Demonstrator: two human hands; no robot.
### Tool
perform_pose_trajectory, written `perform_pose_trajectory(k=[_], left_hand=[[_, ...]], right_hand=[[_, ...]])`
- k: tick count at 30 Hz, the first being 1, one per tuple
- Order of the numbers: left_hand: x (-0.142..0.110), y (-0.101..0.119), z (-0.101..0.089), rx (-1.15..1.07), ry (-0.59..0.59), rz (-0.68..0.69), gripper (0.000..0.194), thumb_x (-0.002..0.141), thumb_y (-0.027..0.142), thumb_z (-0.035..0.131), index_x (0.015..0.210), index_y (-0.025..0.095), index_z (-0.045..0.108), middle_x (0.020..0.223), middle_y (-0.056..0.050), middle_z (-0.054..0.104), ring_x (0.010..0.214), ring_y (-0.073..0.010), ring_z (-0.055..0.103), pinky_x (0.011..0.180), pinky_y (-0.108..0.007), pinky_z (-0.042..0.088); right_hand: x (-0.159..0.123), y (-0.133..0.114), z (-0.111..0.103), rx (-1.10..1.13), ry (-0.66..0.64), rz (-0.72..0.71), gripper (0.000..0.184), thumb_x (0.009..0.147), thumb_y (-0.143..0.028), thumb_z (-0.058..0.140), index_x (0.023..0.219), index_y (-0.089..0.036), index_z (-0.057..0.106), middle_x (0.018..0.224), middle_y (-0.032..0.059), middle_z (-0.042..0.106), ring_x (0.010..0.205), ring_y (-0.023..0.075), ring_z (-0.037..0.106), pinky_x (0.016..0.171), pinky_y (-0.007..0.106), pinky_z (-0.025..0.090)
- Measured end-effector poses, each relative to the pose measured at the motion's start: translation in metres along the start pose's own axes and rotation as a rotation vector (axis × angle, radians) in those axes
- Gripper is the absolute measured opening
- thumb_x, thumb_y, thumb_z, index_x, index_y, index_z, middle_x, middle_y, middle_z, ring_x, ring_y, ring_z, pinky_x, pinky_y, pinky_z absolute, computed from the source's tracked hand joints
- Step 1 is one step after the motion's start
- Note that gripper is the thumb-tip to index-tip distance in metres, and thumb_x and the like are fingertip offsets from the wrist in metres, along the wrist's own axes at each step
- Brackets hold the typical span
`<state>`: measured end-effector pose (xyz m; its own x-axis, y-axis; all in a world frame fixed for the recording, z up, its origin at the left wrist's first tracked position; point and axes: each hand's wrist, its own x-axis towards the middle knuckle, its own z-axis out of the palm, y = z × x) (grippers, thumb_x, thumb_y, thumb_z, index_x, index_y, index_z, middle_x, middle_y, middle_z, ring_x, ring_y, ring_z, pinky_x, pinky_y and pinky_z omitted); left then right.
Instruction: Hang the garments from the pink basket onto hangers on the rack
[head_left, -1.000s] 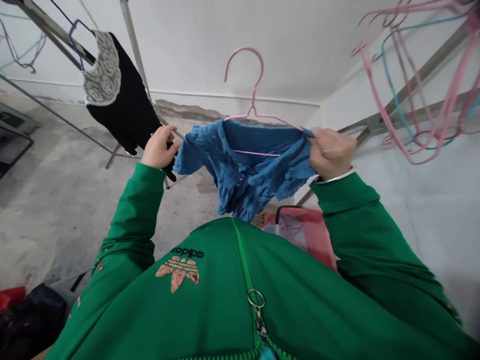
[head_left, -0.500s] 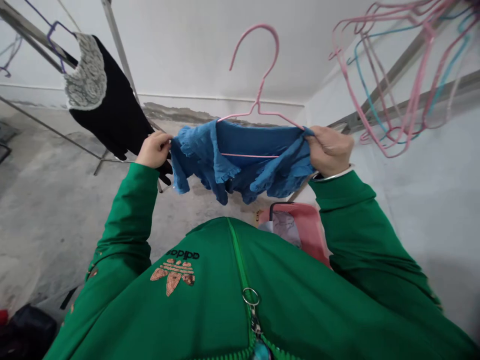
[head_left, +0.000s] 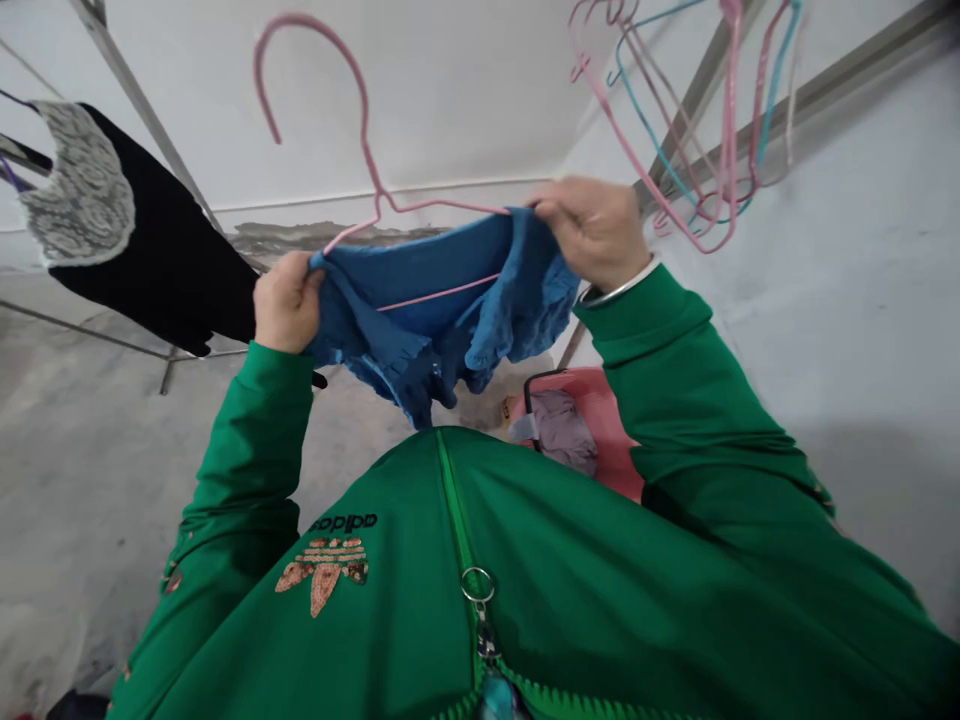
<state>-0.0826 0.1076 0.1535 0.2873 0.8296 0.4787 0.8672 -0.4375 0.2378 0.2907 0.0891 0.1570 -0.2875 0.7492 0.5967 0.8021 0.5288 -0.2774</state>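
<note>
A blue ruffled blouse (head_left: 420, 265) hangs on a pink wire hanger (head_left: 379, 190) in front of my chest. The hanger's hook points up and left, and its lower bar shows inside the neck opening. My left hand (head_left: 287, 303) is closed on the blouse at its left shoulder, close to the hanger's end. At the opposite shoulder my right hand (head_left: 596, 232) pinches the fabric, with the hanger's other arm running under it. The blouse tilts, its right side higher than its left. Its lower part drops toward my green jacket.
On the left a black garment with a lace collar (head_left: 82, 190) hangs from a metal rack (head_left: 139, 85). Several pink and blue hangers (head_left: 731, 130) hang from a bar at the upper right. A pink basket (head_left: 611, 425) with greyish cloth (head_left: 562, 430) stands below on the floor.
The blouse and hanger have shifted left in view and tilted, the right side rising. My left hand has moved from the sleeve's edge to the shoulder by the hanger's end.
</note>
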Motion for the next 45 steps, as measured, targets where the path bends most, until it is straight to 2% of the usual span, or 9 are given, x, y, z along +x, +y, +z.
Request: perform_pose_trajectory(k=[4,7,14,19,24,28,33,38,45], left_hand=[[0.000,-0.002,-0.016,0.019,0.033,-0.049,0.016,0.089,0.024,0.044,0.094,0.015,0.057,0.084,-0.004,0.058,0.084,-0.0168,0.056,0.080,-0.030,0.045],[-0.004,0.000,-0.018,0.050,0.011,-0.086,0.018,0.089,0.025,0.044,0.094,0.014,0.057,0.086,-0.005,0.058,0.084,-0.0168,0.055,0.082,-0.030,0.045],[-0.011,-0.005,-0.017,0.164,-0.030,-0.098,0.024,0.089,0.026,0.043,0.095,0.011,0.060,0.088,-0.008,0.061,0.086,-0.0169,0.055,0.085,-0.029,0.045],[-0.013,-0.020,-0.018,0.128,0.007,-0.085,0.024,0.088,0.025,0.045,0.097,0.009,0.061,0.089,-0.007,0.061,0.084,-0.0151,0.055,0.083,-0.027,0.045],[-0.012,-0.021,-0.018,0.118,-0.016,-0.117,0.020,0.088,0.023,0.048,0.097,0.010,0.061,0.087,-0.003,0.060,0.083,-0.0126,0.051,0.083,-0.025,0.044],[-0.003,-0.017,-0.017,0.133,-0.041,-0.118,0.022,0.089,0.022,0.049,0.099,0.007,0.060,0.089,-0.003,0.059,0.086,-0.0119,0.050,0.086,-0.026,0.043],[0.006,-0.013,-0.021,0.124,-0.036,-0.077,0.025,0.091,0.024,0.046,0.104,0.008,0.059,0.097,-0.004,0.059,0.094,-0.0131,0.051,0.092,-0.029,0.042],[0.009,-0.015,-0.025,0.171,-0.064,-0.059,0.031,0.092,0.034,0.044,0.109,0.011,0.057,0.103,-0.005,0.058,0.101,-0.0146,0.049,0.095,-0.031,0.040],[0.013,-0.017,-0.025,0.177,-0.212,-0.071,0.028,0.096,0.030,0.039,0.112,0.013,0.054,0.109,-0.005,0.058,0.102,-0.0150,0.047,0.099,-0.035,0.041]], right_hand=[[-0.004,-0.002,-0.012,-0.057,0.220,0.236,0.055,0.095,-0.063,0.028,0.101,-0.017,0.057,0.095,0.0114,0.063,0.089,0.0174,0.058,0.085,0.032,0.046],[-0.026,-0.002,0.015,0.062,0.250,0.454,0.052,0.088,-0.067,0.041,0.085,-0.017,0.055,0.074,0.0049,0.058,0.070,0.0158,0.055,0.071,0.032,0.046],[-0.040,0.007,0.077,0.696,0.286,0.569,0.045,0.076,-0.058,0.067,0.093,-0.019,0.052,0.074,-0.0013,0.057,0.070,0.0137,0.057,0.068,0.031,0.049],[-0.034,0.026,0.056,0.816,0.349,0.556,0.035,0.084,-0.048,0.062,0.103,-0.019,0.052,0.072,-0.0025,0.055,0.073,0.0150,0.059,0.072,0.034,0.052],[-0.027,0.020,0.026,0.504,0.283,0.364,0.037,0.080,-0.041,0.069,0.109,-0.021,0.056,0.095,0.0043,0.062,0.096,0.0192,0.060,0.092,0.042,0.047],[-0.005,0.002,0.010,0.308,-0.023,0.170,0.044,0.069,-0.030,0.082,0.109,-0.024,0.064,0.120,0.0058,0.062,0.119,0.0211,0.050,0.111,0.042,0.030],[0.011,-0.012,0.006,0.077,-0.223,0.135,0.011,0.086,-0.022,0.064,0.097,-0.020,0.068,0.093,0.0041,0.067,0.106,0.0186,0.056,0.103,0.041,0.036],[0.012,-0.016,-0.001,-0.223,-0.219,0.062,0.026,0.096,-0.028,0.049,0.115,-0.019,0.063,0.110,0.0084,0.065,0.114,0.0227,0.055,0.099,0.041,0.037],[0.006,-0.022,-0.004,0.078,-0.270,0.096,0.020,0.088,-0.025,0.052,0.092,-0.015,0.069,0.081,-0.0007,0.066,0.081,0.0107,0.059,0.076,0.025,0.042]])
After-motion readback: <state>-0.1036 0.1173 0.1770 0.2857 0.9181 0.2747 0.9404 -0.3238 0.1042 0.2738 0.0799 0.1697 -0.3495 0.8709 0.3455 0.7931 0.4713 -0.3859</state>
